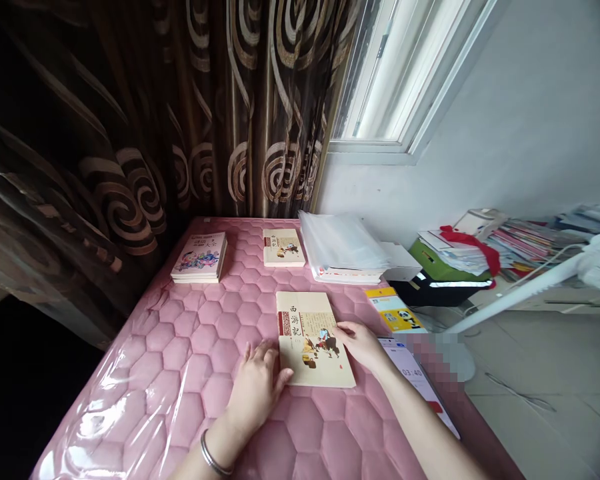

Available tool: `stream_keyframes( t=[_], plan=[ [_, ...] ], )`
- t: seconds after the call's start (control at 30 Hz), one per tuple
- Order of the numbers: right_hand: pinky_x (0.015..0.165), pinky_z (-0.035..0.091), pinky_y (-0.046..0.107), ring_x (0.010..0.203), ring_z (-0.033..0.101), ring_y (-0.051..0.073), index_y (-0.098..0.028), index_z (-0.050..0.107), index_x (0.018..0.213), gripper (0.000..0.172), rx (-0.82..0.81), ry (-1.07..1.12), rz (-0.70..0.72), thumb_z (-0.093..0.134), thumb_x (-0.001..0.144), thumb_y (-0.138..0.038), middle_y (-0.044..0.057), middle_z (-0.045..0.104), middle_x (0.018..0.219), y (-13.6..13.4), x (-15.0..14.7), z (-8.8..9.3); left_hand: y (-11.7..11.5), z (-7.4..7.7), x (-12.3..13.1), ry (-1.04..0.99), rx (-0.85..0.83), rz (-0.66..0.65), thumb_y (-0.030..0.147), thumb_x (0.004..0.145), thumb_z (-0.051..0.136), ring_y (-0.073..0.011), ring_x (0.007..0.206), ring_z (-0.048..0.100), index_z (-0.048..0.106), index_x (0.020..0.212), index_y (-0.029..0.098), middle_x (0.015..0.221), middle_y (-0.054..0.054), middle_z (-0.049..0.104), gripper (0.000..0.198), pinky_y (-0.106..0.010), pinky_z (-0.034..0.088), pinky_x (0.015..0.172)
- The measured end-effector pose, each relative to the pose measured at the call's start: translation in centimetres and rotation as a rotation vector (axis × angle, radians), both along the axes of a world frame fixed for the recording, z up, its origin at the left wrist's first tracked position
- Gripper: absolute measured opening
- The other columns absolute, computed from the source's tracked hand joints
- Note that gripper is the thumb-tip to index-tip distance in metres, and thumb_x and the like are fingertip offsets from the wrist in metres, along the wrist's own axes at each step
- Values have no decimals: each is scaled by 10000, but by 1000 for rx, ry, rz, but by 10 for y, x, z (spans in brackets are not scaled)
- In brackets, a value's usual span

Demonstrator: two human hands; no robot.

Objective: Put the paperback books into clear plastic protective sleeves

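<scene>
A cream book (305,340) with an illustrated cover and a red label lies flat on the pink quilted mattress cover (220,353) in front of me. My left hand (260,377) rests at the book's left edge, fingers spread on the cover and thumb by the lower left corner. At the right edge, my right hand (360,343) has its fingertips closed on the book; its lower fingers are partly hidden. Behind it lies a similar cream book (284,248). On the far left is a small stack of books (199,257) with a colourful cover.
A stack under clear plastic sleeves (345,247) stands at the back, beside a white box (401,261). Along the right edge lie a yellow panda-printed item (397,313) and a lit phone (420,387). Beyond are a white fan (525,293), a green box (447,257) and a curtain (250,120).
</scene>
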State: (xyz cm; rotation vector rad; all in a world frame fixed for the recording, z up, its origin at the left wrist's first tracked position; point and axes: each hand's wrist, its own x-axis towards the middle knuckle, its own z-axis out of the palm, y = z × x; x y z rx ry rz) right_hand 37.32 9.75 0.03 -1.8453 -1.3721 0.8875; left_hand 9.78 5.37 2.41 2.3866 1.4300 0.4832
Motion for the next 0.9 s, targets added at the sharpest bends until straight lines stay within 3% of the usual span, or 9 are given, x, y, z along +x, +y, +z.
stream_keyframes(
  t=[0.1,0.3,0.53,0.73,0.9],
  plan=[
    [759,512,294,859,700,224,-207,695,844,240,14,-30,16,564,766,-392,60,761,932,7,1,-5,-1,-14,14,6,48,32,310,885,580,-313,1291,509,535,1314,117,1380,-192,549,473,-517,413,1082],
    [732,534,295,821,717,220,-209,668,876,185,4,92,-30,629,732,-319,46,768,874,12,-1,-9,-3,-34,19,40,119,51,312,861,598,-350,1306,488,530,1327,78,1348,-194,579,526,-538,419,1074],
    [788,565,349,879,726,268,-160,708,880,286,-89,423,-39,754,641,-310,97,772,931,14,-1,-2,-5,-36,21,68,144,64,343,879,556,-353,1307,485,533,1322,54,1342,-196,584,530,-538,427,1067],
    [694,583,338,784,736,268,-137,735,824,238,-202,439,-31,751,641,-287,118,773,851,15,-4,14,-7,-33,21,74,120,44,336,900,499,-358,1319,469,511,1343,59,1351,-208,572,522,-550,394,1087],
    [651,578,324,734,731,249,-143,716,824,228,-200,450,-30,734,651,-290,113,771,845,12,-8,23,-7,-28,28,115,43,84,216,915,397,-360,1337,445,488,1345,37,1358,-235,556,474,-581,324,1116]
  ],
)
